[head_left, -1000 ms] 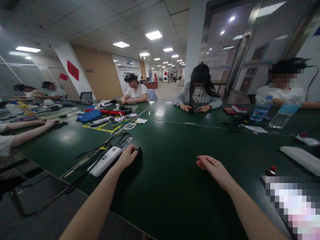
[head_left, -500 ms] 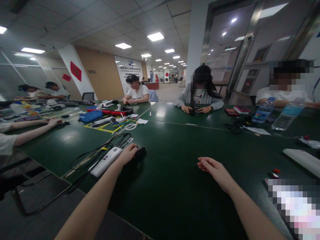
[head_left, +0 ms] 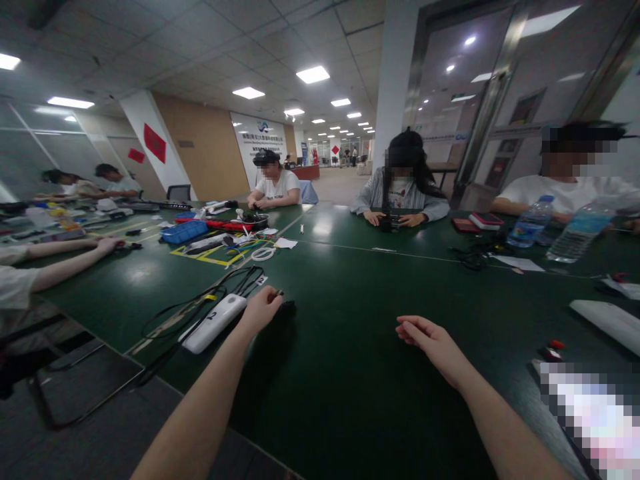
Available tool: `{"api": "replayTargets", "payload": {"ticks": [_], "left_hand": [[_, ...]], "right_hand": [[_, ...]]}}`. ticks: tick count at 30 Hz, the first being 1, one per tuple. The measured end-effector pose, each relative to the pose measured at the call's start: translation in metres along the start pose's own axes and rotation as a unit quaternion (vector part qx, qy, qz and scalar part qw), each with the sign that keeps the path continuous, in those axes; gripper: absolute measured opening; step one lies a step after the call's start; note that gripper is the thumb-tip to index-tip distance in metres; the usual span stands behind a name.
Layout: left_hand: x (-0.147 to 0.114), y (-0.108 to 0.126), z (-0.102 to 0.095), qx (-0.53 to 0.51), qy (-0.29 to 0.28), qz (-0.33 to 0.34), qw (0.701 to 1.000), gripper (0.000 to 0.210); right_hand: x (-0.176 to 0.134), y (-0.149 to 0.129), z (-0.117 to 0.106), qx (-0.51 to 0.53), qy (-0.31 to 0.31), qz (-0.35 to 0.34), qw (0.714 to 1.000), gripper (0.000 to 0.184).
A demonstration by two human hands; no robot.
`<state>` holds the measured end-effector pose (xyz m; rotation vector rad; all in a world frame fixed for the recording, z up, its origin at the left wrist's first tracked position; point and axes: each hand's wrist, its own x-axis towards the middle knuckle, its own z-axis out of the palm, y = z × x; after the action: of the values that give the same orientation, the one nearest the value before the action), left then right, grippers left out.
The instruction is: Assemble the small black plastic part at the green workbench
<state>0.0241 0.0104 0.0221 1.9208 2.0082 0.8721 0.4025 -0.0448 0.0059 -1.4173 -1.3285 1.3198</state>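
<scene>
My left hand (head_left: 264, 309) is closed in a pinch, with a small dark piece (head_left: 281, 293) showing at its fingertips. Just beyond and beneath these fingers a black object (head_left: 287, 307) rests on the green table (head_left: 340, 373); the hand hides much of it, and I cannot make out its kind. A white power strip (head_left: 213, 324) marked "2" lies left of my left wrist. My right hand (head_left: 423, 333) rests on its side at the table, fingers loosely curled together against the thumb. Nothing shows in it.
Black cables (head_left: 175, 320) run around the power strip. Farther off lie a blue basket (head_left: 184, 231), loose wires and a white cable coil (head_left: 263, 254). Water bottles (head_left: 530, 221), a white bar (head_left: 605, 320) and a lit screen (head_left: 590, 413) are at right. Several people sit around the table.
My left hand has risen slightly off the black object, with the small dark piece now at its fingertips. My right hand has stayed in place.
</scene>
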Motion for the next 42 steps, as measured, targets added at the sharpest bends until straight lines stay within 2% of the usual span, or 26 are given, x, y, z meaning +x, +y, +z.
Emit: {"api": "replayTargets", "payload": {"ticks": [3, 10, 16, 26, 42], "left_hand": [[-0.008, 0.000, 0.002, -0.006, 0.007, -0.002, 1.000, 0.026], [-0.013, -0.006, 0.002, 0.004, -0.030, 0.010, 0.999, 0.037], [-0.013, -0.012, 0.005, -0.005, -0.058, 0.039, 0.998, 0.032], [-0.016, -0.004, 0.003, 0.038, -0.089, 0.034, 0.995, 0.031], [-0.018, 0.002, -0.001, 0.048, -0.107, 0.044, 0.992, 0.026]], "right_hand": [[0.001, 0.001, 0.000, -0.002, 0.003, -0.007, 1.000, 0.036], [0.000, 0.000, 0.002, -0.010, 0.010, 0.001, 1.000, 0.032], [0.000, -0.001, 0.000, -0.009, 0.009, 0.008, 1.000, 0.032], [-0.001, -0.003, 0.000, -0.021, 0.009, 0.012, 1.000, 0.033], [-0.002, -0.005, -0.001, -0.023, 0.002, 0.011, 1.000, 0.034]]}}
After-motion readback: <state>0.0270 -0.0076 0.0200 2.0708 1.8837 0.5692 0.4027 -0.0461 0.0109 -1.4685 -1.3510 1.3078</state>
